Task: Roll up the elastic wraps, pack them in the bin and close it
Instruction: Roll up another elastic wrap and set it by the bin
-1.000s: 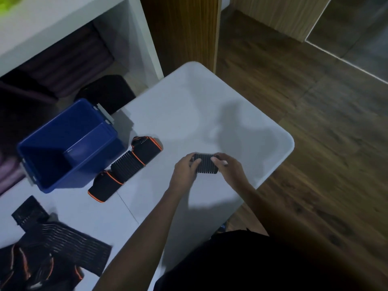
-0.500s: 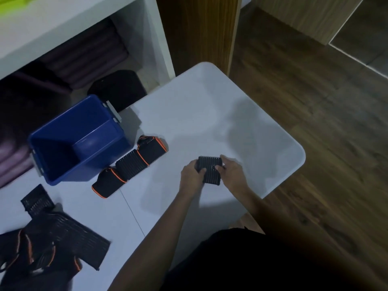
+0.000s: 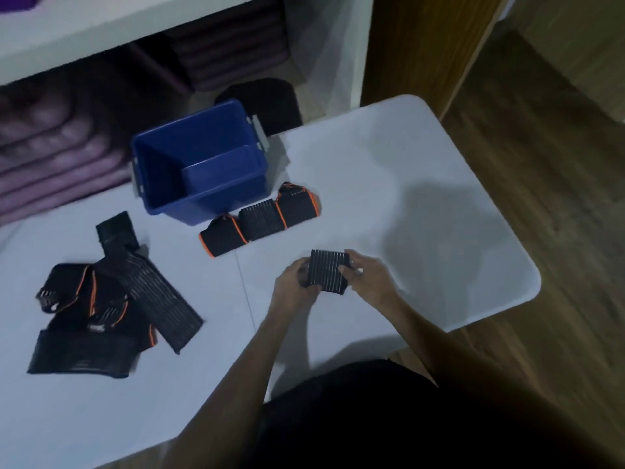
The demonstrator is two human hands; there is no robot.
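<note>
Both hands, the left hand (image 3: 293, 280) and right hand (image 3: 370, 277), hold the rolled wrap (image 3: 327, 275) tight near the surface's front edge, and the blue bin (image 3: 199, 160) (open, empty) waits toward the back-left, nearer the left hand.

The blue bin (image 3: 199, 170) stands open at the top. Three rolled wraps (image 3: 260, 220) lie in a row touching its near side, between it and the hands, and loose wraps (image 3: 111, 313) clutter the table (image 3: 422, 204) at the left; its right part lies bare
</note>
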